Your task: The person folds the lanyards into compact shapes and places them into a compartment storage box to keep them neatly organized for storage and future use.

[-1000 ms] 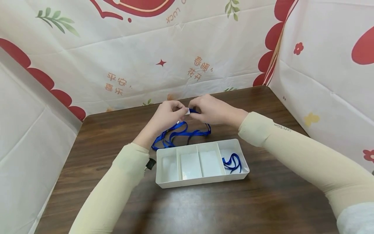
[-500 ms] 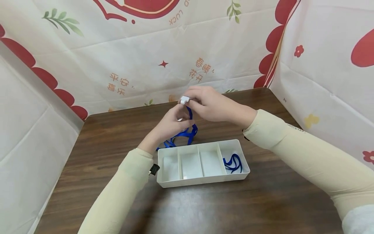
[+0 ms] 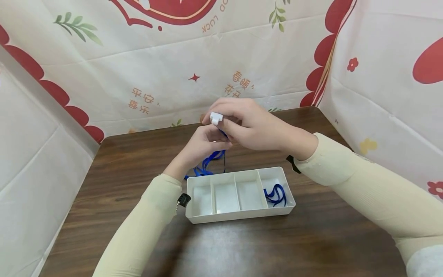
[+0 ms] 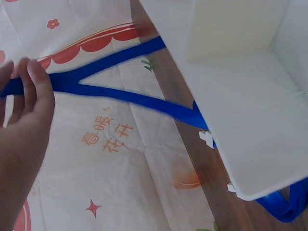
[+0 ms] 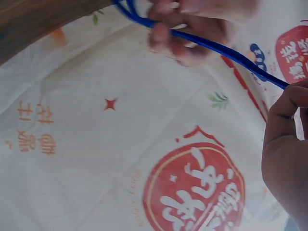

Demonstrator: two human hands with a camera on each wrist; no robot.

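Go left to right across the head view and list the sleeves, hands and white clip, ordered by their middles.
Left sleeve → left hand → white clip → right hand → right sleeve.

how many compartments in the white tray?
4 across the white tray in the head view: leftmost compartment, second compartment, third compartment, and rightmost compartment holding blue ribbon. None hidden.

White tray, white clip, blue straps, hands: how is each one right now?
White tray: upright, open-topped, on the table.
Short blue straps: curled in the tray's right-end compartment.
Left hand: pinching the long blue strap.
Right hand: holding it too.
Long blue strap: stretched between both hands.
White clip: at the right hand's fingers; too small to tell if fastened.
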